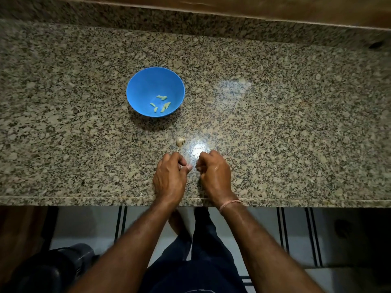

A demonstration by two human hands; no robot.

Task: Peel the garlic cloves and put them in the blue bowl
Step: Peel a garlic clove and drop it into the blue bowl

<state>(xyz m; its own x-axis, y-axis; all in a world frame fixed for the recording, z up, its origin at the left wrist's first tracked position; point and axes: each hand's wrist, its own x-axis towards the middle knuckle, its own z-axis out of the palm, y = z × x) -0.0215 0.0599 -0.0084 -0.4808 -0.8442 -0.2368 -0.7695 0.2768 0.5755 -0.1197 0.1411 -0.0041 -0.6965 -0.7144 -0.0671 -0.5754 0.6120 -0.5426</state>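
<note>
A blue bowl (155, 80) stands on the granite counter and holds several peeled pale cloves (161, 103) near its front wall. The rest of the garlic bulb (180, 141), papery and pale, lies on the counter between the bowl and my hands. My left hand (170, 176) rests near the counter's front edge with fingers curled and thumb stretched to the right. My right hand (213, 173) sits close beside it, fingers curled into a loose fist. Whatever either hand pinches is hidden by the fingers.
The speckled granite counter (275, 123) runs the full width, with a raised back ledge (190, 20) behind it and its front edge (84, 199) just behind my wrists. A bright light glare (197, 147) lies by my right hand. A dark round object (57, 269) stands on the floor, lower left.
</note>
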